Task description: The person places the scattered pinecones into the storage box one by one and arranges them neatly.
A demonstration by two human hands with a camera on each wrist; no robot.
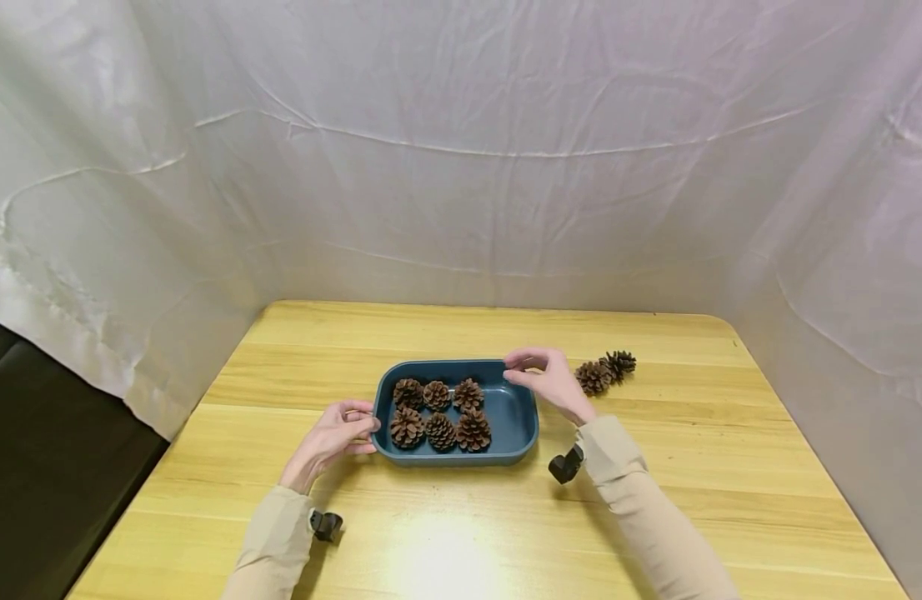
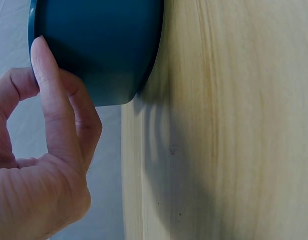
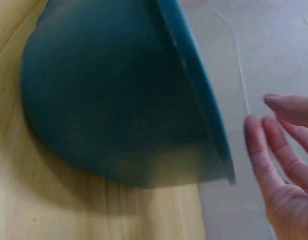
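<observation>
A dark blue rectangular container (image 1: 515, 454) with rounded corners stands on the table and holds several pine cones (image 1: 440, 431) in two rows on its left side. My left hand (image 1: 338, 432) pinches the container's left end at the rim; in the left wrist view the thumb lies outside the wall (image 2: 108, 55). Above the right end hovers my right hand (image 1: 543, 379), its fingers loosely bent with nothing between them. In the right wrist view its fingertips (image 3: 253, 131) are apart from the rim (image 3: 209, 112).
Two more pine cones, a brown one (image 1: 593, 378) and a darker one (image 1: 619, 365), lie side by side on the wooden table (image 1: 678, 467), right of the container. A pale curtain (image 1: 498, 217) hangs behind the table and along its sides.
</observation>
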